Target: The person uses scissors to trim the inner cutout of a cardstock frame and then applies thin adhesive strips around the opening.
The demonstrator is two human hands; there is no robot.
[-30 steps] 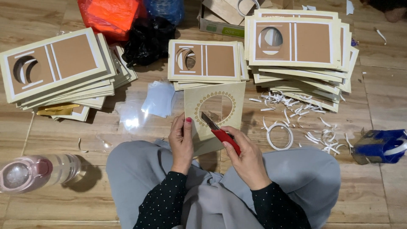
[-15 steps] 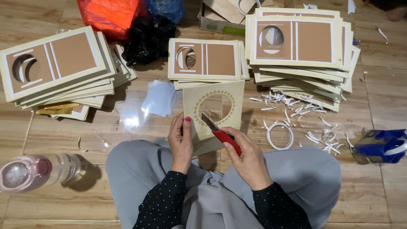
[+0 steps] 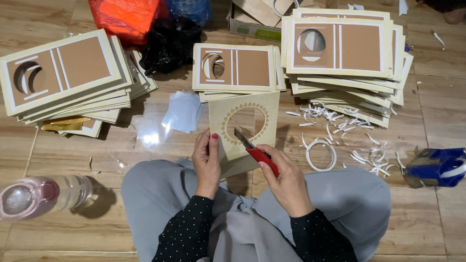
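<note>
I see the left hand (image 3: 207, 162) pinching the cream card (image 3: 245, 133) at its left edge. The right hand (image 3: 286, 182) has its fingers closed around a red cutter (image 3: 256, 152), blade at the card's round window.

Card stacks (image 3: 252, 68) ahead, bare floor (image 3: 63, 150) L w/ bottle (image 3: 43, 194).
</note>
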